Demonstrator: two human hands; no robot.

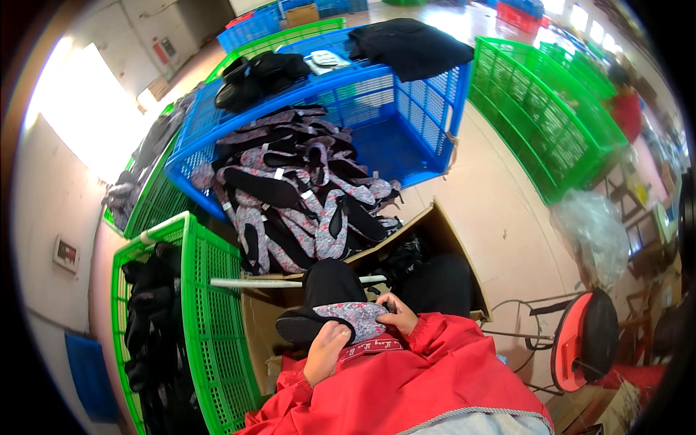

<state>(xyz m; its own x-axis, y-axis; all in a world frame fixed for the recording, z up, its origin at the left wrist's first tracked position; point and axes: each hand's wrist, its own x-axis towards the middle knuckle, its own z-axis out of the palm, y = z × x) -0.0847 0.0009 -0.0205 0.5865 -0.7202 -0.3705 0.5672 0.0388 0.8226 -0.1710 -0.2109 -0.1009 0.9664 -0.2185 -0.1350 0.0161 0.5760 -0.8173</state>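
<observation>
Across my lap lies a slipper (355,316) with a grey floral upper, black trim and a black sole part reaching out to the left. My left hand (330,351) is closed on its near edge, thumb along the black rim. At the slipper's right end, my right hand (398,315) pinches the floral fabric; something small and dark shows by those fingertips, too small to name. Ahead of me, a heap of similar floral slippers (290,190) spills out of a blue crate (428,116) lying on its side.
A cardboard box (446,239) surrounds my knees, with a white bar (254,283) across it. To the left, a green crate (210,319) holds black slippers. Black items lie on the blue crate. Rightward are a green crate (536,123), a plastic bag (594,232) and a round red-and-black stool (583,341).
</observation>
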